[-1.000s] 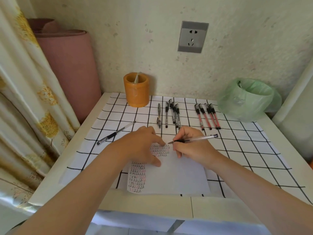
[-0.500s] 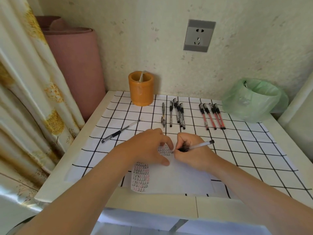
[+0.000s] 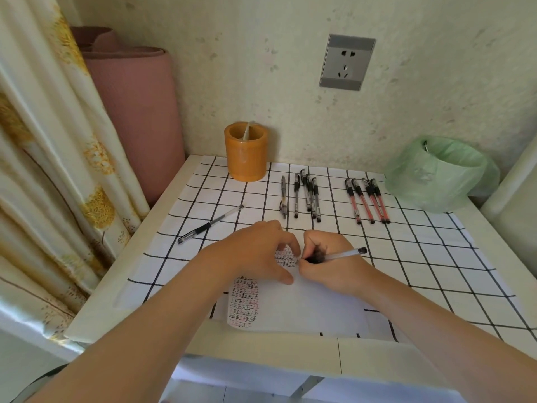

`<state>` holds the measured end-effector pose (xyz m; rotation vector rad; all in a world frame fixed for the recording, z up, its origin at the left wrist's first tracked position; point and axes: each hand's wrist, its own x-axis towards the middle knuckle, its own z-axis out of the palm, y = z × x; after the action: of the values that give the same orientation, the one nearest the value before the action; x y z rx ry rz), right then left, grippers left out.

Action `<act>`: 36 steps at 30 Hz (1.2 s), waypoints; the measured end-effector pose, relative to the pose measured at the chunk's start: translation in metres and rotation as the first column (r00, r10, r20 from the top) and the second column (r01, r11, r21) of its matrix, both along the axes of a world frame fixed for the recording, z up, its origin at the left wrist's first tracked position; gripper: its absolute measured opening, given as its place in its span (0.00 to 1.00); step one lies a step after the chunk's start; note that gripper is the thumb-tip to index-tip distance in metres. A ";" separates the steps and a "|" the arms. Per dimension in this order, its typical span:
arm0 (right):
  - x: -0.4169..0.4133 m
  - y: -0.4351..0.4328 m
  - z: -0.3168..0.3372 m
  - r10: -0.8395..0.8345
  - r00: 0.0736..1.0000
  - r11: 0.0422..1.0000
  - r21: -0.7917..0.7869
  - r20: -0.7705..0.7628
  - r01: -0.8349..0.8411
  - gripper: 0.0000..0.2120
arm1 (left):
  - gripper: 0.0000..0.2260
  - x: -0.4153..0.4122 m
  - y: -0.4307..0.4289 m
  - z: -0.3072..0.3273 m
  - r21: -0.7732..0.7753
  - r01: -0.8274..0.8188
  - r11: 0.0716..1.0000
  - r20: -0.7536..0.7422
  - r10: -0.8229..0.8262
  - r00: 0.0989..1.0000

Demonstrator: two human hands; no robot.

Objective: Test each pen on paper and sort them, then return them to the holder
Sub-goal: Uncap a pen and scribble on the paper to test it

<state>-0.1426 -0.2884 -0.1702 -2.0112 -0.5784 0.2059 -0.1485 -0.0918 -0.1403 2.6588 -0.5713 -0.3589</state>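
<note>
On a white sheet of paper [image 3: 305,306] at the table's near edge, the person's right hand [image 3: 328,263] pinches a clear pen [image 3: 340,255]. The fingers curl round its dark grip, the tip is hidden against the sheet, and its black end points right. Just left of those fingers, the left hand [image 3: 255,254] rests on the paper with fingers loosely bent, pressing it flat and holding nothing. Rows of small black and red marks show under and between the two hands. Beyond the fingertips, five black pens [image 3: 305,196] lie side by side on a checked cloth [image 3: 436,257], with four red pens [image 3: 367,200] to their right. Well left of the left hand's fingers, a single black pen [image 3: 210,224] lies at a slant. An orange holder [image 3: 246,152] stands far beyond the fingers, by the wall. A green bag-lined bin [image 3: 438,173] sits at the far right.
</note>
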 end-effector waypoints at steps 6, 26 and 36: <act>-0.003 0.000 0.001 -0.011 1.000 1.000 -0.014 0.028 0.012 0.11 | 0.23 -0.001 0.000 0.000 0.003 -0.007 1.000 -0.006 0.007 1.000; -0.006 0.000 0.004 -0.013 1.000 1.000 -0.013 0.018 0.013 0.09 | 0.22 -0.002 0.000 0.001 -0.024 -0.013 1.000 -0.018 0.013 1.000; -0.006 0.000 0.006 -0.005 0.999 1.000 -0.026 -0.032 0.004 0.10 | 0.22 -0.002 0.000 0.000 -0.026 -0.011 1.000 -0.011 0.011 1.000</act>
<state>-0.1489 -0.2885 -0.1642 -2.0307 -0.5535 0.2443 -0.1503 -0.0917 -0.1398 2.6322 -0.5542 -0.3605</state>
